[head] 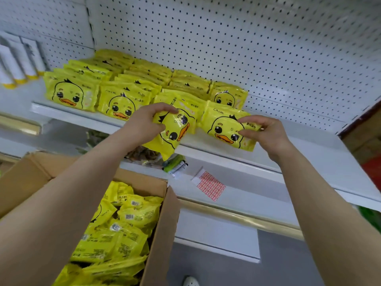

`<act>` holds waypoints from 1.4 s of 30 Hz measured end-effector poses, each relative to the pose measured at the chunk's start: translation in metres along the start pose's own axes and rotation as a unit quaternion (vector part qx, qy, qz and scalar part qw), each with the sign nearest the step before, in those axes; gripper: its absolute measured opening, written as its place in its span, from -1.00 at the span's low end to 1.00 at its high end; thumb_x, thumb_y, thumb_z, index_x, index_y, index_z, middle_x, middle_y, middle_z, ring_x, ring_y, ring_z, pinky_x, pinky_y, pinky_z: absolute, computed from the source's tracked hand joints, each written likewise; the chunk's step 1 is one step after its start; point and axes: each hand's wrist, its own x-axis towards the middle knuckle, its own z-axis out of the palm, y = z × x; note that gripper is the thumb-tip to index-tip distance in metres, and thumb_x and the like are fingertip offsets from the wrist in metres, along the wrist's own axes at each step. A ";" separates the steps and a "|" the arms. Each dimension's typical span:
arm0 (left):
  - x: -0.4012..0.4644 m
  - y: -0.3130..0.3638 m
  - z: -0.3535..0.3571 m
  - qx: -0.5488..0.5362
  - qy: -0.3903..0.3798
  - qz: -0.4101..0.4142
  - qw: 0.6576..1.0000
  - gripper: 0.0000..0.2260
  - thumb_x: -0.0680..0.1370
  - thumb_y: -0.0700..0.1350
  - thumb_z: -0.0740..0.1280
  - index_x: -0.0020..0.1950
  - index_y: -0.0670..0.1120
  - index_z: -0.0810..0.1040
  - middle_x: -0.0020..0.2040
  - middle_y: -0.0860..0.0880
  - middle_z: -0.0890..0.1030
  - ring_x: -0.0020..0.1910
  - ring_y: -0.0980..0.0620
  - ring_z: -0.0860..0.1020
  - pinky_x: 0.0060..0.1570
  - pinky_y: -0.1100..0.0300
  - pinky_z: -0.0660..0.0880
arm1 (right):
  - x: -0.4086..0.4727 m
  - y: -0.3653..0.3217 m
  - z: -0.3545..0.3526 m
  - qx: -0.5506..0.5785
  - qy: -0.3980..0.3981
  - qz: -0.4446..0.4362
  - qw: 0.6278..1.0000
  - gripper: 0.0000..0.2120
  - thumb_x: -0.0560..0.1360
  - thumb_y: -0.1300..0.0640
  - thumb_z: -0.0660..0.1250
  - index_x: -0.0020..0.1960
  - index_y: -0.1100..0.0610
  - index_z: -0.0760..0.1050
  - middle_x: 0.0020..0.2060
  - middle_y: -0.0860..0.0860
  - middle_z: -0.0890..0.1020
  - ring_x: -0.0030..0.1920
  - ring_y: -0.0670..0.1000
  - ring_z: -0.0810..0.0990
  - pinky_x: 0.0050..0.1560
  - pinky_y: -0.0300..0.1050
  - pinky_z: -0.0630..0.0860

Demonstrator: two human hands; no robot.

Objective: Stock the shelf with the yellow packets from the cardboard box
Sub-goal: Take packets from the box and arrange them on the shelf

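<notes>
Several yellow duck-face packets (115, 101) stand in rows on the white shelf (288, 155). My left hand (144, 122) grips a tilted yellow packet (175, 133) that hangs over the shelf's front edge. My right hand (266, 133) pinches the right side of another packet (224, 129) standing at the shelf front. The open cardboard box (162, 230) sits at the lower left, with many yellow packets (115, 234) piled inside.
White bottles with yellow bases (14, 65) stand at the shelf's far left. A pegboard back panel (247, 48) rises behind. On the lower shelf lie a red-and-white label sheet (210, 184) and small green items (175, 164). A white shoe (190, 281) shows on the grey floor.
</notes>
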 end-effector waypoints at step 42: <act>0.214 0.050 0.191 0.276 -0.075 0.015 0.958 -0.29 0.43 -0.38 0.23 0.47 0.17 0.22 0.15 -0.09 0.56 -0.01 -0.12 0.55 -0.16 0.04 0.55 | 0.222 0.099 -0.050 -0.169 0.014 -0.083 0.982 -0.55 0.42 0.40 0.12 -0.04 -0.03 0.65 -0.04 -0.04 0.58 -0.03 -0.01 0.54 -0.06 -0.26 0.43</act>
